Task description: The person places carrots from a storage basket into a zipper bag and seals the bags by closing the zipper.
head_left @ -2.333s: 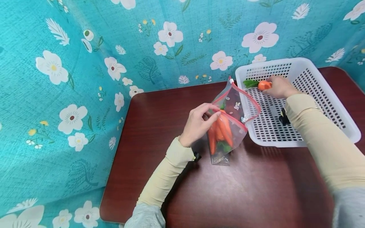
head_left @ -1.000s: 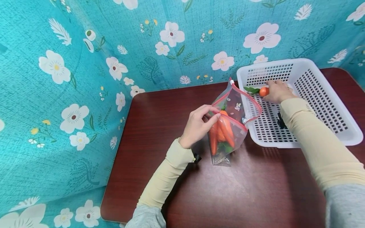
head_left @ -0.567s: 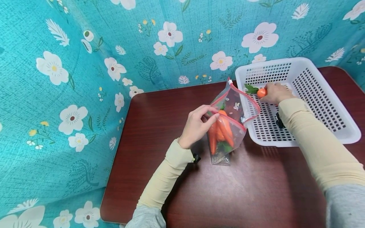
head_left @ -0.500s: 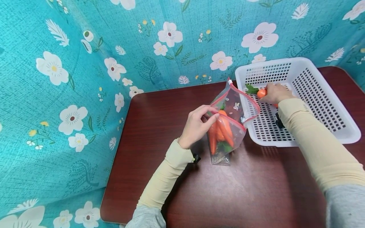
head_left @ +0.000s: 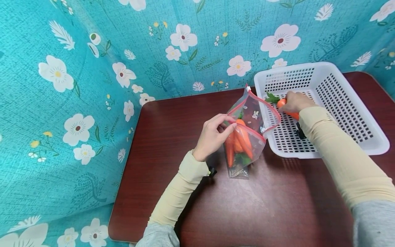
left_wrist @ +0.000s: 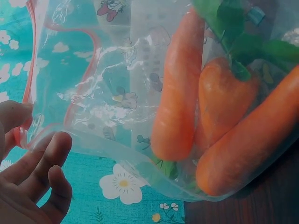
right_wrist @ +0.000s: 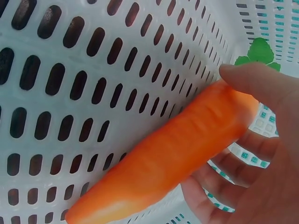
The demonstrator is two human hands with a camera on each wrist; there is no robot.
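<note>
My left hand (head_left: 214,133) pinches the red-edged rim of a clear zip bag (head_left: 257,144) that stands with its mouth open. Several carrots (left_wrist: 177,93) with green leaves (left_wrist: 233,37) show through the plastic in the left wrist view. Inside the white basket (head_left: 379,137), my right hand (head_left: 297,102) grips a carrot (right_wrist: 173,149) near its leafy end, thumb on top and fingers curled beneath. The carrot slants in the right wrist view, its tip toward the lower left. Its green leaves (head_left: 273,98) point left, toward the bag.
Both the bag and the basket stand on a dark red-brown table (head_left: 172,137), with the basket at the back right. Behind and to the left hangs a teal floral cloth (head_left: 203,41). The bag's open mouth overlaps the basket's left rim in the head view.
My right hand has shifted slightly left and down in the basket, and more of the carrot's orange body now shows below it. The left hand and bag have stayed nearly still.
</note>
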